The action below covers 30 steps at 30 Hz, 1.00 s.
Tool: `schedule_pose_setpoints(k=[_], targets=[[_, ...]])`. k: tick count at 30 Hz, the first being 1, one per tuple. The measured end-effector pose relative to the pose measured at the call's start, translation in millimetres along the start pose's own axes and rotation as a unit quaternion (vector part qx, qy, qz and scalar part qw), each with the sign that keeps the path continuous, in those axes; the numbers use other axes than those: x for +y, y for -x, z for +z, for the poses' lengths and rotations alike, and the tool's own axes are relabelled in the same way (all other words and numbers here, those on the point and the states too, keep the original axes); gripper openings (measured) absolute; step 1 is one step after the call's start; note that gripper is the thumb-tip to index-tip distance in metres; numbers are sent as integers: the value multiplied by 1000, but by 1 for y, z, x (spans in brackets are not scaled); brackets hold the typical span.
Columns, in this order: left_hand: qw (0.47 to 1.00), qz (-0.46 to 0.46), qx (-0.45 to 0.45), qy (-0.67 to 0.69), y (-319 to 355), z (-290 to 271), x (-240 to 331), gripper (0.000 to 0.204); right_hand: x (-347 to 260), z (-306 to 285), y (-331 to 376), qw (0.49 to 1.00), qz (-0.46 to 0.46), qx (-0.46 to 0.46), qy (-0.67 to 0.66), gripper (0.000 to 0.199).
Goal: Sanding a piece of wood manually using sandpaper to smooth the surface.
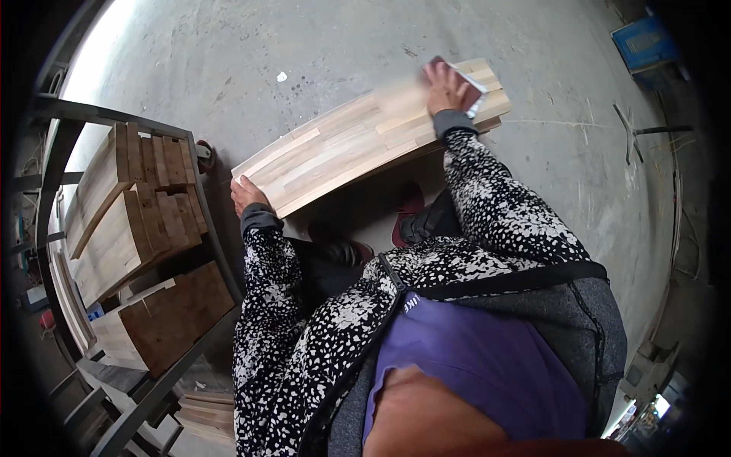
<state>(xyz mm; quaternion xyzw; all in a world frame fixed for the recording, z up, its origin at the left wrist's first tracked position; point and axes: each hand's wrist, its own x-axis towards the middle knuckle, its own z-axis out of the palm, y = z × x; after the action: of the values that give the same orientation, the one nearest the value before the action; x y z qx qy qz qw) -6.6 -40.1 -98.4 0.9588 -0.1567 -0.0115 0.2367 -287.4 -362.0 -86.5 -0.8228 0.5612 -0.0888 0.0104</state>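
A long, pale board (327, 148) of glued wood strips lies across in front of me, rising to the right. My left hand (248, 196) grips its near left corner, the fingers over the edge. Near the board's right end, my right hand (446, 90) presses a reddish-brown sheet that looks like sandpaper (474, 97) onto the top face, fingers spread over it. The sheet's edge shows white, and this area is slightly blurred. What supports the board from below is mostly hidden.
A grey metal rack cart (221, 255) stands close on my left, stacked with wooden blocks (179, 308) and boards. One caster (204, 154) shows at its corner. Far right are a blue box (645, 43) and a thin metal stand (630, 133) on the concrete floor (548, 68).
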Motion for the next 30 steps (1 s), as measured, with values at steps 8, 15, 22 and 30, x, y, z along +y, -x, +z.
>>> schedule_pose_setpoints(k=[8, 15, 22, 30], targets=[[999, 3, -33, 38, 6, 9, 12, 41, -210, -12, 146, 869, -460, -98, -155, 48], [999, -8, -35, 22, 6, -6, 2, 40, -46, -14, 56, 984, -176, 7, -41, 51], [1000, -2, -12, 14, 4, 2, 11, 41, 62, 0, 18, 994, 81, 62, 35, 48], [1000, 16, -14, 10, 3, 6, 11, 42, -145, -24, 173, 896, -411, -67, -154, 59]])
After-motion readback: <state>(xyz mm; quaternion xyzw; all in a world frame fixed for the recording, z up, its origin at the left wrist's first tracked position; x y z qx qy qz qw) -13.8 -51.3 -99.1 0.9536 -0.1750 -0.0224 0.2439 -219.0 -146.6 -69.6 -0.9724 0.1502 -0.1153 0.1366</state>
